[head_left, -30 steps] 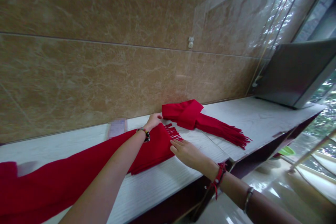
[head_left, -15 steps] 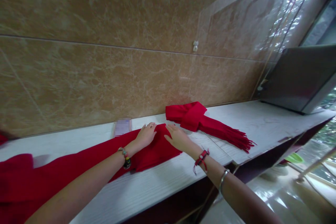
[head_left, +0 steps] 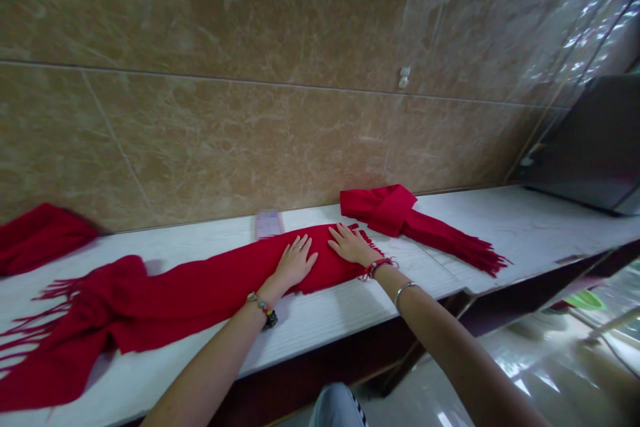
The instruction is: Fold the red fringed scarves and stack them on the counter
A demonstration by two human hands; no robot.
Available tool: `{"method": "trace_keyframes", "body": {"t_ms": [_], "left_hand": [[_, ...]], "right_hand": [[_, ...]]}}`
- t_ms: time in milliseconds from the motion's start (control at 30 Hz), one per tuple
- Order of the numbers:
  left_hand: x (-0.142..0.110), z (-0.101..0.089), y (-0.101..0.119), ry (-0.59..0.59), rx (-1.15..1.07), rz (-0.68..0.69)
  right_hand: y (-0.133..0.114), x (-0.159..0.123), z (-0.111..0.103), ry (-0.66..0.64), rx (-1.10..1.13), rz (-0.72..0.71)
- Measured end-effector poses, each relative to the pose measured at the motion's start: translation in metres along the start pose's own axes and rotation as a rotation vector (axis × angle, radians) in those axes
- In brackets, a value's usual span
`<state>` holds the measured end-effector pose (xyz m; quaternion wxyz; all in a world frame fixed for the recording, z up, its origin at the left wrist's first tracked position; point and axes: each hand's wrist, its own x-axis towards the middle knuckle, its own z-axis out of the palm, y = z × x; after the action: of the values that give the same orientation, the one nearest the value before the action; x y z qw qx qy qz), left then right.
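A long red scarf [head_left: 210, 287] lies lengthwise along the white counter, its fringed right end smooth and its left end bunched and crumpled. My left hand [head_left: 295, 263] rests flat on the scarf, fingers apart. Beside it, nearer the fringe, my right hand [head_left: 351, 246] also lies flat on the cloth with its fingers spread. Just past my right hand, a second red scarf [head_left: 385, 210] sits folded across itself, with its fringe pointing right. Neither hand touches that one.
More red cloth [head_left: 43, 237] lies against the wall at far left. A small printed card [head_left: 269, 225] sits behind the scarf. On the white counter's [head_left: 480, 213] right end stands a dark grey box-shaped object [head_left: 590, 147]. A green basin [head_left: 585, 299] is below, by the floor.
Both hands have gone from the scarf's fringed end to lying flat on its cloth, the left one further from the fringe. The view has swung left, showing the bunched end.
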<state>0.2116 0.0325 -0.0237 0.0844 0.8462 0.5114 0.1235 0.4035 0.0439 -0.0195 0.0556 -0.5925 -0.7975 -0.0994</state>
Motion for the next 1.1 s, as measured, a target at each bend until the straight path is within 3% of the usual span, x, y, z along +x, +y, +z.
{"method": "trace_keyframes", "body": {"t_ms": [100, 233, 433, 567, 667, 767, 900, 1000, 1100], "left_hand": [[-0.005, -0.001, -0.004, -0.014, -0.032, 0.008], [-0.01, 0.001, -0.009, -0.007, -0.046, -0.015], [-0.013, 0.002, -0.01, -0.032, -0.04, -0.12], [-0.018, -0.003, -0.008, -0.052, -0.036, -0.185], [-0.02, -0.004, -0.006, -0.05, -0.031, -0.224], [-0.019, -0.001, -0.007, -0.04, -0.038, -0.223], [-0.018, 0.0, -0.011, -0.04, -0.042, -0.266], [-0.019, -0.002, -0.013, -0.064, -0.049, -0.295], [-0.022, -0.005, -0.011, -0.086, -0.057, -0.296]], "right_hand": [[-0.014, 0.005, -0.006, 0.028, -0.008, 0.033], [-0.032, 0.011, -0.003, 0.055, 0.046, -0.045], [-0.021, 0.019, 0.012, 0.017, 0.0, -0.082], [-0.01, 0.022, 0.011, -0.019, -0.017, 0.055], [-0.015, 0.024, 0.003, -0.016, -0.026, 0.145], [-0.034, 0.031, -0.006, 0.053, 0.01, 0.018], [-0.056, 0.037, -0.003, -0.068, 0.135, -0.298], [-0.048, 0.034, 0.009, -0.042, 0.102, -0.217], [-0.023, 0.029, 0.019, 0.019, -0.039, -0.147]]}}
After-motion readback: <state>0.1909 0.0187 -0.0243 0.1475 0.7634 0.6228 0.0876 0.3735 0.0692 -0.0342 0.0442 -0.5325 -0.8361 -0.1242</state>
